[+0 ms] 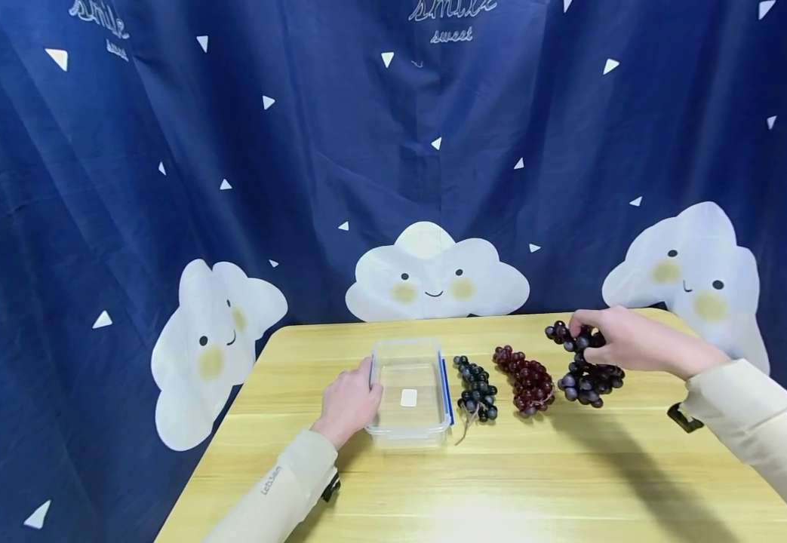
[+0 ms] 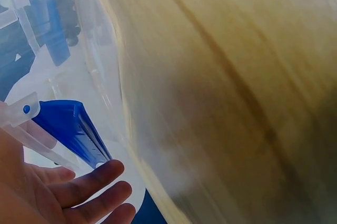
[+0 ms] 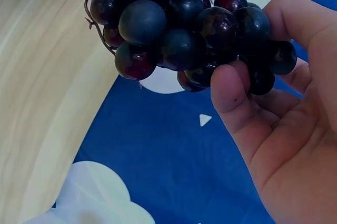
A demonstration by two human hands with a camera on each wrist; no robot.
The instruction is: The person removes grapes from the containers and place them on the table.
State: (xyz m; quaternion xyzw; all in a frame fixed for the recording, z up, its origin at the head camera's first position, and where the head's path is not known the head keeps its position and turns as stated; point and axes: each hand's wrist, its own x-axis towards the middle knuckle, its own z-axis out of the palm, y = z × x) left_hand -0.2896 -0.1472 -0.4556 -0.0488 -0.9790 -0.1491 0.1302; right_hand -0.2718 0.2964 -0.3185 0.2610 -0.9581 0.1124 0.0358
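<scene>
On the wooden table point(image 1: 488, 467) stands a clear plastic food container point(image 1: 407, 436) without a lid on top, blue latches at its sides. My left hand point(image 1: 350, 403) holds its left wall near the rim; in the left wrist view the fingers lie by a blue latch point(image 2: 68, 124) that sticks outward. At the right, my right hand point(image 1: 627, 343) pinches a bunch of dark purple grapes point(image 1: 586, 385) between thumb and fingers, raised over the table. The right wrist view shows the round dark grapes point(image 3: 181, 48) close up, partly covering the fingers.
Just right of the container lies a bunch of black grapes point(image 1: 478, 388) with a thin stem. Beside it lies a bunch of red grapes point(image 1: 532, 383), near the raised bunch. A blue curtain point(image 1: 339, 151) with white clouds hangs behind the table's far edge.
</scene>
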